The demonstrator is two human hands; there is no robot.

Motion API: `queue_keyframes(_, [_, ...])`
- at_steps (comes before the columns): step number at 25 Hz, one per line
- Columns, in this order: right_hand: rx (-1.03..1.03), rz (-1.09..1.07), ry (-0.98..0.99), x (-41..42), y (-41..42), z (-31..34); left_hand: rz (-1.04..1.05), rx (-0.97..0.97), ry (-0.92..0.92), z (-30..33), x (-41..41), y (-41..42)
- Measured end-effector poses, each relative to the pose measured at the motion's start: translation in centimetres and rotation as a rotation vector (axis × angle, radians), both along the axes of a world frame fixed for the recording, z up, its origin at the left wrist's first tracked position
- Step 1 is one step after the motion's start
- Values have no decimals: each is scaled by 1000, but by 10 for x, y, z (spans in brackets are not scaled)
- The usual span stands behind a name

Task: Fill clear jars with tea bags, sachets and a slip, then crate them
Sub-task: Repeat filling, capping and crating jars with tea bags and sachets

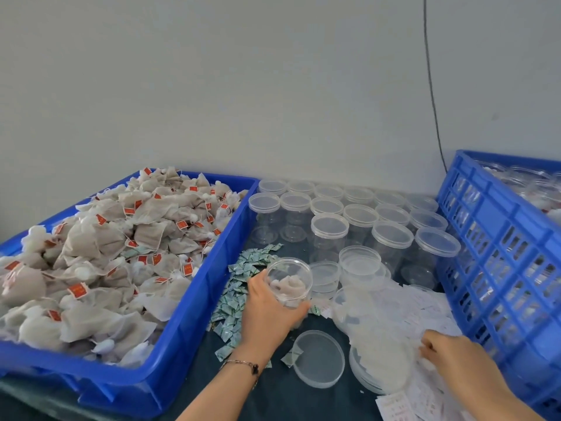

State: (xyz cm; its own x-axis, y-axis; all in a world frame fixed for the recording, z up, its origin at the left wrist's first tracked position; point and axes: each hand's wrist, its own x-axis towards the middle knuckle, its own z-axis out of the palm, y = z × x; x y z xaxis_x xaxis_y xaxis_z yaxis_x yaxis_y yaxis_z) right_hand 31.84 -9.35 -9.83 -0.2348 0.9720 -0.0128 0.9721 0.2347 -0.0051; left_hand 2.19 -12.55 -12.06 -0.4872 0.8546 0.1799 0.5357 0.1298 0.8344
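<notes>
Clear jar (290,282) with tea bags (287,288) sat gripped in my left hand (267,311). My right hand (452,354) touched the slips (425,302); I couldn't tell if its fingers (426,349) pinched one.

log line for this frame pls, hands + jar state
left hand: grips open jar, tea bags inside | right hand: fingers on paper slips | lid: off, on table | step: slip pending

Two blue crates (194,287), one loose lid (318,358), two hands (270,311)
</notes>
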Motion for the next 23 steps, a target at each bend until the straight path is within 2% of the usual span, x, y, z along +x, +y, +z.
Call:
queue_keyframes(2, [61,-3,14,-11,1,14,-6,13,-13,0,0,-1])
queue_keyframes(5, [292,87,310,-40,6,46,20,31,-19,-2,-1,1])
queue_keyframes(9, [678,491,558,-116,14,60,30,48,-19,-5,0,1])
queue_keyframes(11, [771,669,546,-154,19,54,24,57,-17,-7,-1,1])
queue_keyframes(15, [713,883,357,-181,34,31,24,69,-14,-9,-2,1])
queue_keyframes(17, [683,895,356,-172,41,26,30,77,-7,-11,-2,2])
queue_keyframes(19, [560,753,421,-165,41,25,32,82,-18,-11,-2,3])
queue_keyframes(21, [257,456,575,-163,37,29,36,68,-51,-6,0,3])
queue_keyframes(23, [6,266,736,-163,32,43,43,73,-41,7,3,2])
